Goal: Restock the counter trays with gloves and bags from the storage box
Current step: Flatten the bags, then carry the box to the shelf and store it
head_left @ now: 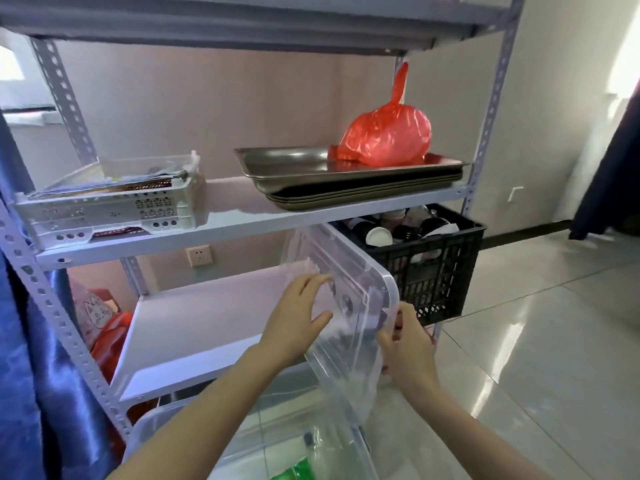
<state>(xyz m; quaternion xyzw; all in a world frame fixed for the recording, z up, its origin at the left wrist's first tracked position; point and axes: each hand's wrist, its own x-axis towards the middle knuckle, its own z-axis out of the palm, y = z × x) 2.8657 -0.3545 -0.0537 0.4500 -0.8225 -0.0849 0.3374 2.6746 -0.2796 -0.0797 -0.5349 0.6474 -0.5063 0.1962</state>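
A clear plastic lid [349,278] stands on edge, tilted, reaching onto the lower shelf of a metal rack. My left hand [298,317] lies flat against its left face, fingers spread. My right hand [405,341] pinches its rounded near corner. Below, the open clear storage box [166,424] sits on the floor with clear and green plastic packs [298,471] inside. Stacked steel trays [291,168] rest on the middle shelf, with a red plastic bag [388,133] on the top one.
A white perforated basket [104,209] with papers sits on the middle shelf at left. A black crate [436,261] of cups hangs off the lower shelf at right. Blue cloth [31,375] drapes at left. Red bags [110,337] sit behind the lower shelf. Tiled floor at right.
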